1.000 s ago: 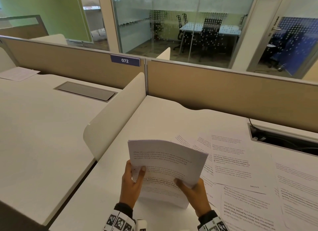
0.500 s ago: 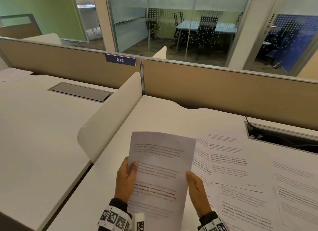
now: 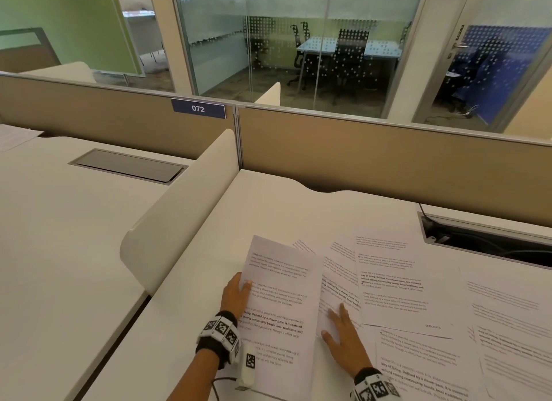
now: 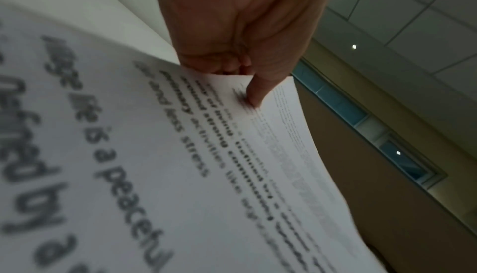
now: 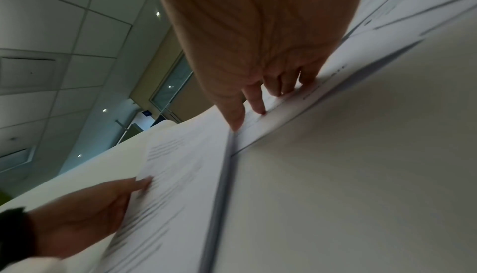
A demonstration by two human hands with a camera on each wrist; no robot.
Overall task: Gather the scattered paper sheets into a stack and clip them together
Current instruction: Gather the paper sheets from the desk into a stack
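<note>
My left hand [image 3: 238,293] pinches the left edge of a printed paper sheet [image 3: 279,305], thumb on top; in the left wrist view the thumb [image 4: 255,91] presses on that sheet [image 4: 180,175]. My right hand [image 3: 343,341] lies flat, fingers straight, on another sheet [image 3: 337,284] lying on the white desk [image 3: 283,203]; its fingers [image 5: 258,101] touch the paper in the right wrist view. Several more printed sheets [image 3: 397,281] lie scattered and overlapping to the right. No clip shows in any view.
A white curved divider [image 3: 179,218] stands left of the papers. A tan partition [image 3: 388,161] runs along the desk's back. An open cable tray [image 3: 490,239] sits at the back right. The neighbouring desk [image 3: 59,236] lies to the left.
The right hand has let go of the held sheet and moved right onto a sheet on the desk. The left hand alone now holds the sheet, lowered towards the desk.
</note>
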